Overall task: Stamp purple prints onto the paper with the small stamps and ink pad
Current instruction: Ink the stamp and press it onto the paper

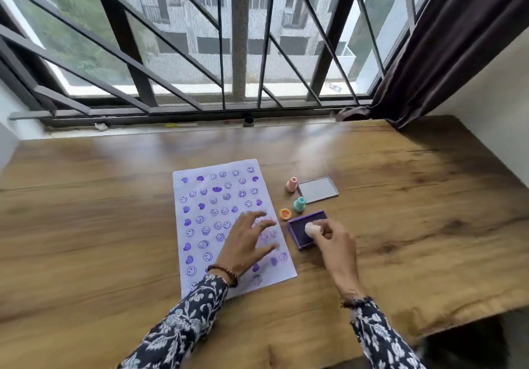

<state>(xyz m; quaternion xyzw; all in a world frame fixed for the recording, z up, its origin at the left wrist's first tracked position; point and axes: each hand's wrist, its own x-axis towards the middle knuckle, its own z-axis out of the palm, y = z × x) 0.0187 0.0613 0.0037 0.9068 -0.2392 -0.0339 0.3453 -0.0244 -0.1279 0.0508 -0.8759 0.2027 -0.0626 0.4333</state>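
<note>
Floral sleeves reach in from the near edge of the wooden worktop [86,225]; the left hand [246,242] lies flat with fingers spread on the paper [183,282], pinning it down; the right hand [332,239] has its fingers closed around a pale stamp [310,229], which it presses onto the purple ink pad [297,231] just beside the sheet. Most of the paper already carries purple smileys and hearts — only scattered gaps remain, mainly toward the lower right. Three other stamps — pink [292,184], teal [299,204], orange [285,213] — stand nearby, next to the pad's lid [317,188]; a few more prints look sufficient.
</note>
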